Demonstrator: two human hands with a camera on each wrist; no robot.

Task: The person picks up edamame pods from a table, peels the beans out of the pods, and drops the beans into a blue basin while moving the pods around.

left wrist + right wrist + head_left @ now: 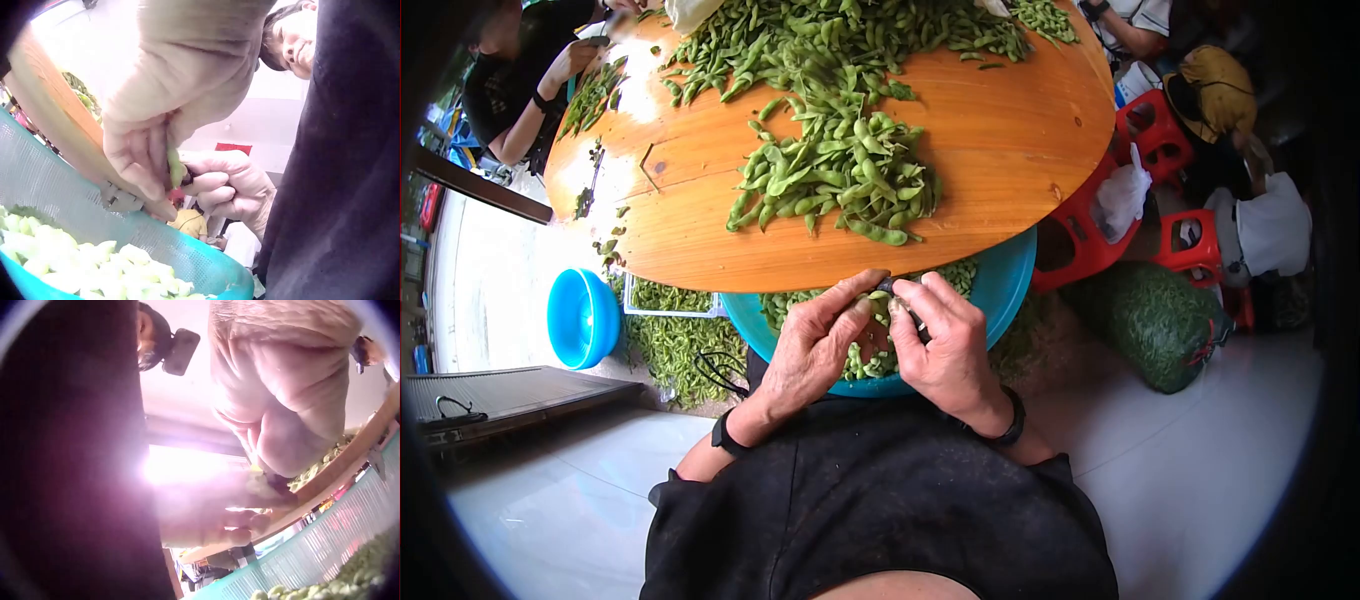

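Observation:
Both hands meet just past the table's front edge, above a teal basket (1012, 292). My left hand (825, 330) pinches a green soybean pod (175, 167) between thumb and fingers. Close against it, my right hand (945, 345) has its fingers curled, with a small dark object (188, 177) at the fingertips beside the pod; I cannot tell what kind of object it is. Pale green shelled beans (94, 262) lie in the basket below the hands.
Piled soybean pods (840, 170) cover part of the wooden table (1010, 150). On the floor at left are a blue basin (583, 318) and more pods (685, 350). A full net sack (1150, 325) and red stools (1085, 235) stand at right. Other people sit around.

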